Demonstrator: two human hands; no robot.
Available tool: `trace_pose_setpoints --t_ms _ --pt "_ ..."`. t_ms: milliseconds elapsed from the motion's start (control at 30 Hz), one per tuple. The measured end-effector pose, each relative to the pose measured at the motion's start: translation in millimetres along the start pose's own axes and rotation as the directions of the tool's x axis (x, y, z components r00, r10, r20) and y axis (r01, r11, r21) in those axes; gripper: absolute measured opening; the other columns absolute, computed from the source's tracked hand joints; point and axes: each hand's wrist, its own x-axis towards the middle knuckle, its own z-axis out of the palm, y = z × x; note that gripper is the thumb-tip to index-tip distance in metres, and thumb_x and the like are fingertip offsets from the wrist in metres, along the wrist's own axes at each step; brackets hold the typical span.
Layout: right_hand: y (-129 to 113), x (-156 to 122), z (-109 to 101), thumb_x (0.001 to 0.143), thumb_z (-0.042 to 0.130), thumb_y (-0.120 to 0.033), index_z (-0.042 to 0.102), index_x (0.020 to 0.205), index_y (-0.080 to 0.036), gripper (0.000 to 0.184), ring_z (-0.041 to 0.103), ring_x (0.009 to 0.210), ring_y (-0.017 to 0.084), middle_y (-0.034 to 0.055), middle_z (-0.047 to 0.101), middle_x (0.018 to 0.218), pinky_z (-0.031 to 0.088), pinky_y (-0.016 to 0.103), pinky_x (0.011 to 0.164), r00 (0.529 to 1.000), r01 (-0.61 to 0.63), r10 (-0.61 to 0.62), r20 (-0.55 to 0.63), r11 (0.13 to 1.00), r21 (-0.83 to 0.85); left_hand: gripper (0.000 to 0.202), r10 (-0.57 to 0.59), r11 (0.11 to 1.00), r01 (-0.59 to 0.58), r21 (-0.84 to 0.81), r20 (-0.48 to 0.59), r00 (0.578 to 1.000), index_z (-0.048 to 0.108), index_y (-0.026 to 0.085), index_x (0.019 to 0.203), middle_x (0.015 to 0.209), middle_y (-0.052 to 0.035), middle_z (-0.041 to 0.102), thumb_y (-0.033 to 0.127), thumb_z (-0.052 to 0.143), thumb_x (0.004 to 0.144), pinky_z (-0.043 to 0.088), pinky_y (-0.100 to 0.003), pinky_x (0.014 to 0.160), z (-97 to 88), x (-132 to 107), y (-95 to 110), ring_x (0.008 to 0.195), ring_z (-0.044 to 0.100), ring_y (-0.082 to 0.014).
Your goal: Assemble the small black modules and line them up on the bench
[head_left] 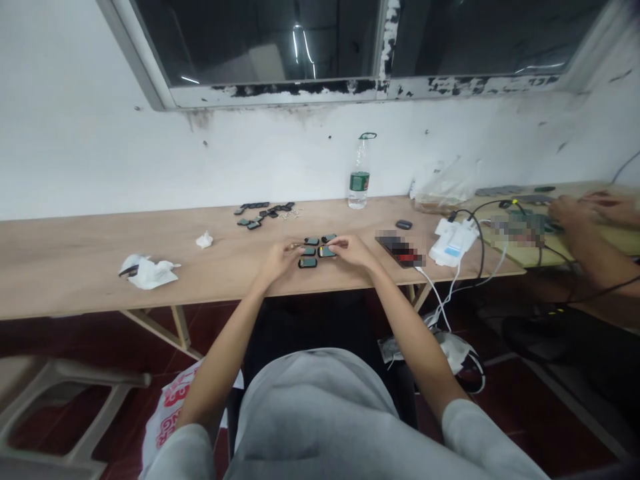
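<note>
Several small dark key-fob-like pieces (pixel 308 263) lie in a cluster near the front edge of the long wooden table (pixel 90 253). My left hand (pixel 279 259) rests just left of the cluster, fingers curled and pinching toward one piece. My right hand (pixel 352 250) sits at the cluster's right side, fingers closed on a small dark piece (pixel 327 251). What the left fingers hold is too small to make out.
A second pile of dark pieces (pixel 264 213) lies farther back. A water bottle (pixel 359 179) stands by the wall. Crumpled white tissue (pixel 148 272) is at left. A power strip with cables (pixel 454 243) and another person's hands (pixel 590 208) are at right.
</note>
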Motion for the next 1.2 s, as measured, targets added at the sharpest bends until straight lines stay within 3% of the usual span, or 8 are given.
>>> trace_pose_setpoints --t_ms 100,267,433,633,733,900,1000,1200 --pt "13.3 2.2 -13.1 0.085 0.066 -0.021 0.078 0.094 -0.014 0.016 0.071 0.09 0.023 0.0103 0.078 0.097 0.055 0.034 0.086 0.999 -0.013 0.006 -0.039 0.985 -0.171 0.034 0.028 0.982 -0.028 0.188 0.0 1.0 0.068 0.019 0.12 0.126 -0.0096 0.068 0.037 0.051 0.097 0.047 -0.041 0.106 -4.4 0.3 -20.9 0.118 0.062 -0.0275" --pt "22.1 -0.9 -27.2 0.085 0.068 -0.024 0.079 0.094 -0.015 0.017 0.072 0.092 0.025 0.0107 0.078 0.1 0.054 0.034 0.086 0.999 -0.016 0.028 0.042 0.962 -0.272 0.037 0.014 0.967 -0.014 0.256 -0.001 1.0 0.067 0.015 0.119 0.124 -0.0129 0.067 0.035 0.045 0.097 0.046 -0.042 0.107 -9.1 -0.9 -51.6 0.117 0.063 -0.0296" --pt "26.5 0.0 -21.5 0.088 0.065 -0.028 0.08 0.095 -0.017 0.02 0.072 0.092 0.026 0.0087 0.078 0.101 0.053 0.035 0.088 0.995 0.033 0.001 0.104 0.945 -0.325 0.044 -0.053 0.962 0.034 0.273 0.063 0.997 0.06 0.017 0.134 0.144 -0.0111 0.056 0.037 0.042 0.099 0.036 -0.046 0.117 -3.1 -3.2 -60.7 0.136 0.049 -0.0291" --pt "27.7 2.9 -13.1 0.087 0.068 -0.026 0.08 0.099 -0.018 0.018 0.071 0.095 0.026 0.0114 0.077 0.104 0.053 0.038 0.091 0.997 0.031 -0.001 0.079 0.928 -0.371 0.055 -0.051 0.965 -0.004 0.262 0.201 0.978 0.05 0.019 0.146 0.159 -0.0088 0.04 0.046 0.037 0.1 0.023 -0.044 0.124 3.5 -4.5 -65.1 0.15 0.03 -0.0253" --pt "29.4 3.6 -11.3 0.09 0.063 -0.024 0.078 0.105 -0.017 0.023 0.07 0.099 0.026 0.0122 0.076 0.106 0.052 0.039 0.096 0.997 0.065 -0.046 0.058 0.921 -0.384 0.058 -0.045 0.968 -0.012 0.251 0.223 0.974 0.05 0.016 0.147 0.157 -0.0103 0.042 0.047 0.033 0.101 0.024 -0.042 0.124 3.1 -4.4 -67.7 0.148 0.033 -0.0247" --pt "40.2 6.0 -3.8 0.083 0.048 0.001 0.062 0.137 -0.018 0.059 0.043 0.141 0.024 0.012 0.05 0.15 0.034 0.044 0.119 0.949 0.311 -0.299 0.102 0.828 -0.466 0.056 -0.037 0.966 -0.022 0.257 0.222 0.974 0.052 0.018 0.144 0.154 -0.0097 0.047 0.048 0.034 0.1 0.027 -0.043 0.122 3.6 -4.4 -69.1 0.145 0.04 -0.0248" --pt "46.5 7.3 0.4 0.075 0.042 0.008 0.056 0.143 -0.016 0.073 0.042 0.143 0.022 0.0114 0.048 0.152 0.031 0.04 0.121 0.946 0.323 -0.261 0.194 0.813 -0.484 0.056 -0.042 0.962 -0.018 0.274 0.213 0.976 0.052 0.015 0.144 0.153 -0.0123 0.048 0.046 0.035 0.1 0.029 -0.043 0.121 3.9 -4.3 -68.0 0.142 0.043 -0.0265" --pt "43.4 6.0 -2.3 0.072 0.043 0.01 0.059 0.14 -0.016 0.075 0.052 0.135 0.023 0.0106 0.055 0.147 0.036 0.036 0.118 0.963 0.267 -0.198 0.183 0.795 -0.544 0.051 -0.051 0.939 -0.012 0.344 0.175 0.983 0.056 0.014 0.139 0.144 -0.0135 0.054 0.04 0.035 0.1 0.036 -0.041 0.117 4.3 -4.0 -68.0 0.132 0.052 -0.0275"
